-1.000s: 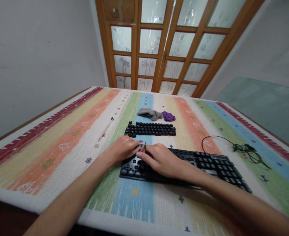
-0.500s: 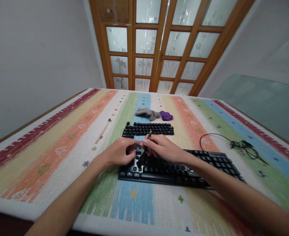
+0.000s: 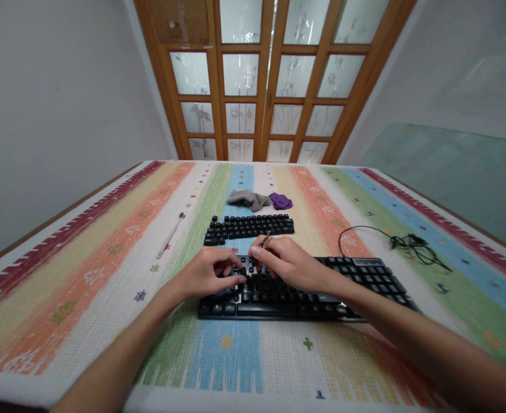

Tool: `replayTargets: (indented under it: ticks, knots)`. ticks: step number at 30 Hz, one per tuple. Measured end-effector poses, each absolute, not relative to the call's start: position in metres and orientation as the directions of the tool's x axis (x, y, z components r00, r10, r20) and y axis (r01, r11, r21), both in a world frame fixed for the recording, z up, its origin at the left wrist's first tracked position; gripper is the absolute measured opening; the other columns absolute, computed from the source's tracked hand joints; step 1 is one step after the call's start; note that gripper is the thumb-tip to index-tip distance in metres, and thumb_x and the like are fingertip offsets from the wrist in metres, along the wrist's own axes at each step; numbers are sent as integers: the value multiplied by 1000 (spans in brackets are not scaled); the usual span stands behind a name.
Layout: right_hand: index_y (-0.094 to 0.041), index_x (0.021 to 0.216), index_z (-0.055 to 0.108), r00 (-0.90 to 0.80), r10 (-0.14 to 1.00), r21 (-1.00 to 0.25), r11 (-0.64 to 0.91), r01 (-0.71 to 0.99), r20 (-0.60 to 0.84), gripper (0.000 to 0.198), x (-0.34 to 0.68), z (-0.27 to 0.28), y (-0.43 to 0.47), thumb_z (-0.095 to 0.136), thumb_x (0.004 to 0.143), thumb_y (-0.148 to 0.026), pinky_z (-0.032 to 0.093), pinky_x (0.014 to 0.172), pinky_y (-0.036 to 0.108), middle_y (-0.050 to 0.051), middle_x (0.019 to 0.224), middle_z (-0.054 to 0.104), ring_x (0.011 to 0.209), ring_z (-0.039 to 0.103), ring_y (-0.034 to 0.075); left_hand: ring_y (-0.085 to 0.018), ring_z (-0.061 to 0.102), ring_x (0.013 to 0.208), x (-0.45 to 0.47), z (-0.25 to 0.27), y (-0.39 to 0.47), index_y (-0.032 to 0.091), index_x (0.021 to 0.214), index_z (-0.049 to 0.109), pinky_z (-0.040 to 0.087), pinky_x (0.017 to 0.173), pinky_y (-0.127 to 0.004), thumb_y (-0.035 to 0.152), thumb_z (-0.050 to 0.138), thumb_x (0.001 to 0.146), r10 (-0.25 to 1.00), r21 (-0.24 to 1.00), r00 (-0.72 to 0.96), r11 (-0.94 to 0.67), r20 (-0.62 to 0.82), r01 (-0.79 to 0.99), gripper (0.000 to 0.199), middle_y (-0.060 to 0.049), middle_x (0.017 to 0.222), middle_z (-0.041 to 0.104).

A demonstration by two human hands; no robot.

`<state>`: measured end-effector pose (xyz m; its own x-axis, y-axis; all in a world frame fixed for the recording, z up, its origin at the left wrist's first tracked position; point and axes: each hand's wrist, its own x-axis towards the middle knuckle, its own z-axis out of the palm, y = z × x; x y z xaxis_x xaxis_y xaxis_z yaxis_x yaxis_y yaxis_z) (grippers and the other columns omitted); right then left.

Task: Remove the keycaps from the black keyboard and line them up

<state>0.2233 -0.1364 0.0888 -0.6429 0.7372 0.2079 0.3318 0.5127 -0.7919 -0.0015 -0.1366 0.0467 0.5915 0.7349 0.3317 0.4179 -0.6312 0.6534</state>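
Observation:
A black keyboard [image 3: 270, 310] lies in front of me, with many keycaps off its left part. My right hand [image 3: 290, 264] is closed around a slim brownish tool [image 3: 265, 240], whose top sticks up between thumb and forefinger; its lower end is over the bare key area and its exact kind is unclear. My left hand [image 3: 212, 272] bends over the keyboard's left side, thumb and fingers curled together at the keys; whatever is between the fingertips is too small and dark to make out. Just behind the hands, loose black keycaps [image 3: 257, 226] are laid out in rows.
A grey cloth [image 3: 248, 199] and a purple cloth [image 3: 280, 201] lie beyond the keycaps. To the left rests a thin brush [image 3: 170, 235] with a dark tip. The keyboard's coiled cable [image 3: 412, 244] is at the right on the striped tablecloth [image 3: 106, 252].
The whole view has shifted slightly. My left fingertips have come down lower beside the keys, and the tool in my right hand leans more to the right.

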Motion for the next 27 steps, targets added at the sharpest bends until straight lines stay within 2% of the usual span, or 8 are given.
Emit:
replayTargets:
  ticks: [6, 10, 16, 19, 27]
  knots:
    - [-16, 77, 58, -625, 745, -746, 549, 378, 232, 38, 225, 85, -138, 40, 102, -37, 43, 73, 29, 4, 80, 62, 74, 57, 14, -7, 44, 48, -10, 47, -129, 14, 87, 69, 36, 49, -19, 31, 69, 85, 739, 603, 507, -664, 443, 442, 17, 6, 57, 53]
    - [-17, 78, 57, -628, 739, -740, 559, 373, 242, 37, 228, 85, -139, 39, 103, -38, 42, 73, 29, 3, 79, 61, 73, 57, 14, -9, 47, 53, -19, 42, -113, 15, 92, 68, 38, 53, -21, 32, 64, 88, 736, 433, 455, -669, 502, 604, 18, 4, 61, 54]
    - [-17, 76, 56, -650, 718, -716, 588, 376, 248, 35, 232, 86, -144, 42, 102, -35, 41, 71, 29, 2, 77, 62, 71, 56, 14, -15, 59, 67, -19, 32, -88, 16, 94, 65, 45, 64, -26, 25, 59, 90, 752, 181, 563, -641, 342, 746, 11, -2, 78, 65]
    - [-17, 76, 56, -653, 719, -705, 590, 393, 238, 34, 233, 89, -147, 42, 101, -34, 41, 71, 29, 3, 78, 63, 71, 56, 14, -17, 62, 74, -14, 32, -81, 16, 98, 65, 47, 69, -28, 24, 60, 90, 777, 121, 564, -612, 279, 782, 12, -5, 85, 67]
    - [-17, 75, 55, -667, 710, -710, 589, 386, 226, 32, 235, 92, -152, 42, 101, -32, 41, 72, 29, 3, 79, 63, 71, 56, 14, -20, 63, 77, -9, 34, -76, 15, 95, 67, 46, 67, -28, 22, 61, 89, 807, 12, 573, -580, 144, 814, 11, -6, 82, 67]
